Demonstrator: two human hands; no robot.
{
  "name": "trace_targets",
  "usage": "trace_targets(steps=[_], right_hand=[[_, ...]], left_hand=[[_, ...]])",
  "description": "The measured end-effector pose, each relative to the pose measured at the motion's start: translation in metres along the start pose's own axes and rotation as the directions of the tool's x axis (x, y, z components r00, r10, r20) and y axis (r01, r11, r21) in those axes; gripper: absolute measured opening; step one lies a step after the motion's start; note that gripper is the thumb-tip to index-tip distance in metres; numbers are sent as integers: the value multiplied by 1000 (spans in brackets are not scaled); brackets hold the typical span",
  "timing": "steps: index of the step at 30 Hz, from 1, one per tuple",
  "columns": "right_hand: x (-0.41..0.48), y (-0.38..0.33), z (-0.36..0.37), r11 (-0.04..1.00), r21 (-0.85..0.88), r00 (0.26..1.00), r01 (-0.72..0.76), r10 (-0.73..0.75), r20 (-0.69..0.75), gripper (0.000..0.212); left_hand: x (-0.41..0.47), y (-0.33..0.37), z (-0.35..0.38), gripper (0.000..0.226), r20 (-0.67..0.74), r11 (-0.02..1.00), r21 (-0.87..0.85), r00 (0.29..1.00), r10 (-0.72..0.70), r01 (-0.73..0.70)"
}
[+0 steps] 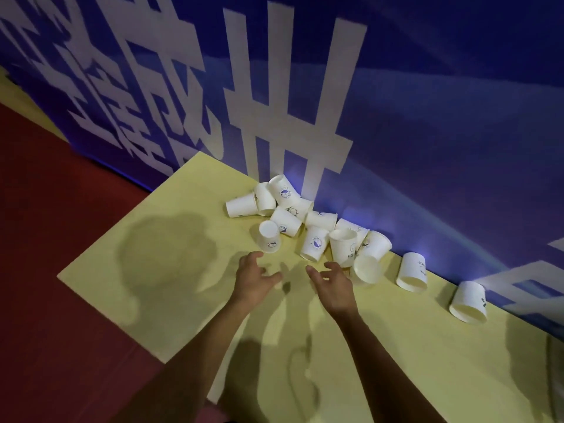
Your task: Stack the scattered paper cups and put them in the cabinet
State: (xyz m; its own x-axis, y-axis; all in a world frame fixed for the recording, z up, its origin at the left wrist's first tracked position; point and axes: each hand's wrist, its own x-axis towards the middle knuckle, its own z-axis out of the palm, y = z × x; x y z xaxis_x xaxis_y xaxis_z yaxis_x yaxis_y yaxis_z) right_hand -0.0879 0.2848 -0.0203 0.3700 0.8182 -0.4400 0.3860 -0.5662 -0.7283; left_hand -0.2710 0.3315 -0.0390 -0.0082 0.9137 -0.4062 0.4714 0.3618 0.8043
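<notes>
Several white paper cups with small blue logos lie jumbled in a pile (308, 221) on a pale yellow table (171, 270), against a blue banner wall. One cup (269, 236) stands upside down at the pile's near left. Two more cups lie on their sides to the right, one (412, 271) closer to the pile and one (468, 302) farther along the wall. My left hand (253, 277) hovers just below the upside-down cup, fingers spread, holding nothing. My right hand (332, 283) reaches beside a tipped cup (366, 268), fingers apart and empty. No cabinet is in view.
The blue banner (427, 117) with large white characters rises right behind the cups. The table's left corner (61, 274) drops off to a dark red floor (45, 224). Shadows of my head and arms fall over the tabletop.
</notes>
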Motion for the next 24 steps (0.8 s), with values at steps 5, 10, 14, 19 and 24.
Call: trace_targets(steps=[5,10,14,19,24], right_hand=[[47,-12,41,992,33,973,-121,125,-192,58],[83,-16,69,966,109,916,-236,259,-306,61],[82,-10,71,945,205,909,-254,305,-283,53],[49,-6,64,945,280,952,-170,231,-202,35],[7,-4,51,977,206,977,-52,92,-190,30]], left_hand=[[68,-6,-4,94,-63,998,60,998,19,-15],[103,-6,3,94,-35,992,40,992,121,-119],[108,-5,7,60,-32,978,71,979,200,-198],[89,-6,7,58,-75,986,32,983,165,-163],[49,7,9,58,-106,976,8,970,218,-219]])
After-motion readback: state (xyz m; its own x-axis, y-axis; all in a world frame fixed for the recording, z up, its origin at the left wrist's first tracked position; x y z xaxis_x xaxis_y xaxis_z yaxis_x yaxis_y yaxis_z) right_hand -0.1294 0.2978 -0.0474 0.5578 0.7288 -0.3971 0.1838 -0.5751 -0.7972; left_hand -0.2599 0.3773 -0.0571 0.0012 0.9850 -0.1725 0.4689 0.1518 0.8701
